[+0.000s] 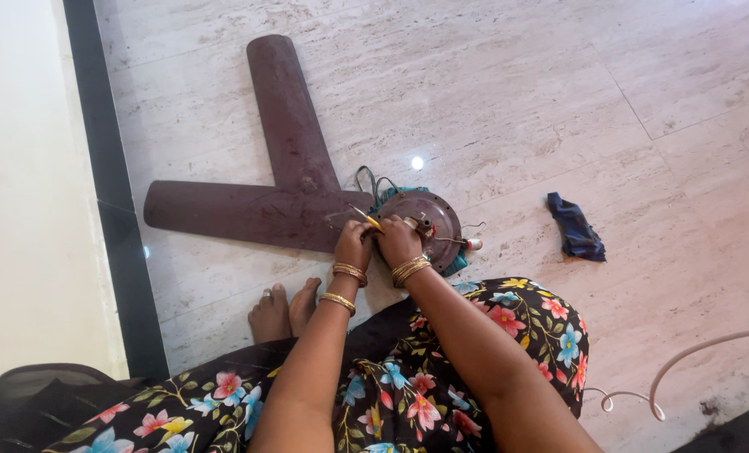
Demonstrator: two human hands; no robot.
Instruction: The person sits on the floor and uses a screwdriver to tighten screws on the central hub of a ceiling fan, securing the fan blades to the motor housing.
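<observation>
Sitting on the pale veined marble floor [508, 92], the person works with both hands at the round dark-brown metal motor housing of a ceiling fan [425, 220], which lies on the floor just in front of the knees. The left hand [353, 245] has its grip closed around a thin tool with a yellow handle [366, 219], whose tip points toward the edge of the housing. The right hand [398, 241] rests on the housing's near rim, its fingers curled against it; whether they pinch something small there cannot be told. Gold bangles [411, 268] circle both wrists. Two long dark-brown fan blades [257, 210] spread from the housing, one running leftward, the other angling up and away. A bit of teal cloth [456, 264] shows beneath the housing, and thin wires [462, 242] trail off its right side. A crumpled dark-blue rag [576, 228] lies well apart to the right. The person's bare feet [284, 309] rest near the lower blade.
</observation>
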